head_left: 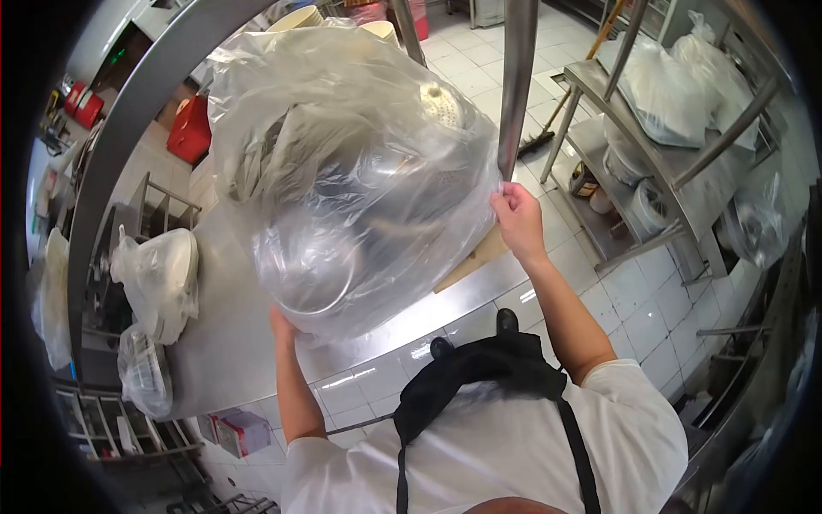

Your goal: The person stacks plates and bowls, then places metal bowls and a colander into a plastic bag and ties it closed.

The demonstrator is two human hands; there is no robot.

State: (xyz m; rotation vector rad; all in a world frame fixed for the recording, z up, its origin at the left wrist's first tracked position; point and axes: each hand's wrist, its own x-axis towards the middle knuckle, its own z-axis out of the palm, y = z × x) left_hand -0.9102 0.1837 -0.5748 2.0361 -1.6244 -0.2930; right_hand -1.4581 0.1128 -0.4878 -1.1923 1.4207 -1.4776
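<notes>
A large clear plastic bag (402, 283) covers a pile of metal bowls and utensils on the steel table (223, 343). Through the plastic show a round metal bowl (310, 270) at the front left and a perforated strainer (441, 104) at the back right. My right hand (519, 218) pinches the bag's right edge beside a steel post. At the bag's lower left corner is my left hand (282, 324); its fingers are mostly hidden by the bag. A piece of cardboard (471, 259) lies under the bag's right side.
Bagged items (158, 278) sit at the table's left end. A steel post (517, 86) rises beside my right hand. To the right stands a metal shelf (634, 141) with white bags and containers. A broom (538, 142) leans behind it. Stacked pale containers (295, 19) are behind the bag.
</notes>
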